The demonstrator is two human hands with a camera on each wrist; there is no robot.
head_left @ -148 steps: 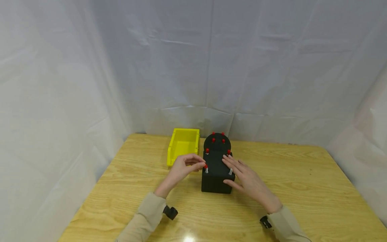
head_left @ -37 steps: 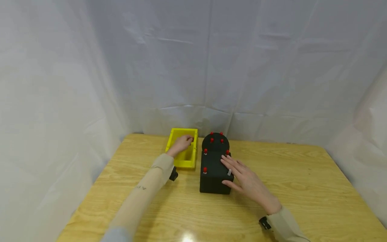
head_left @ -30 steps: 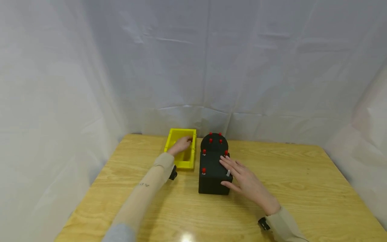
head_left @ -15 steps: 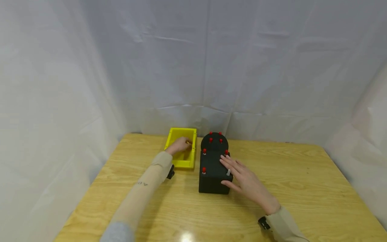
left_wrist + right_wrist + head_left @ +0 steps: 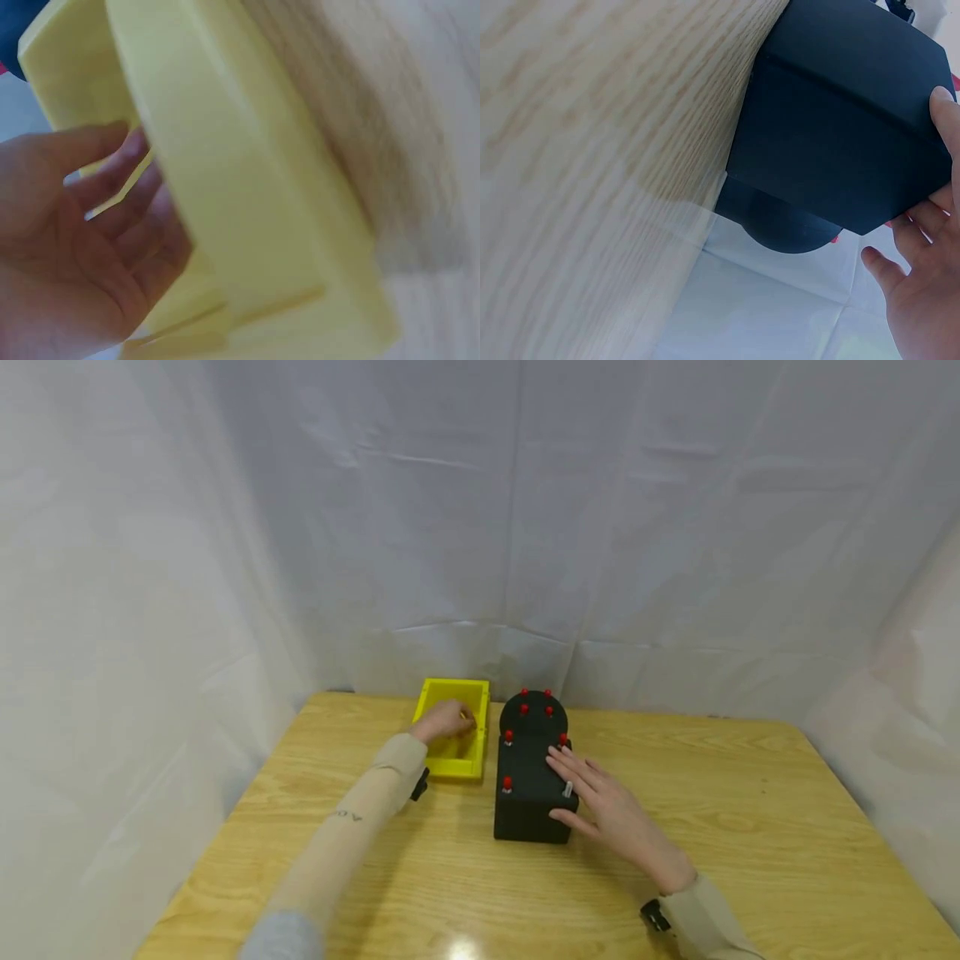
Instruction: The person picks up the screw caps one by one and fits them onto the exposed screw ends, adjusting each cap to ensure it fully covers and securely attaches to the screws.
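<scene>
1. Five seconds earlier both hands had been at the black box (image 5: 534, 785); by now the left hand (image 5: 444, 722) had gone into the yellow bin (image 5: 431, 702) just left of it, and over the last second it had barely shifted there.
2. That suggested the person was fetching or dropping a small part in the bin, with the box work paused.
3. The right hand (image 5: 600, 797) had kept its place, fingers straight and pressed flat on the box's top right, thumb at the near corner.
4. The box stood mid-table (image 5: 750, 827), red pegs (image 5: 507, 783) on its top.
5. The left hand's fingers looked loosely curled; the left wrist view (image 5: 75, 247) was blurred, and whether they pinched anything could not be told.
6. The bin's floor was hidden under that hand.
</scene>
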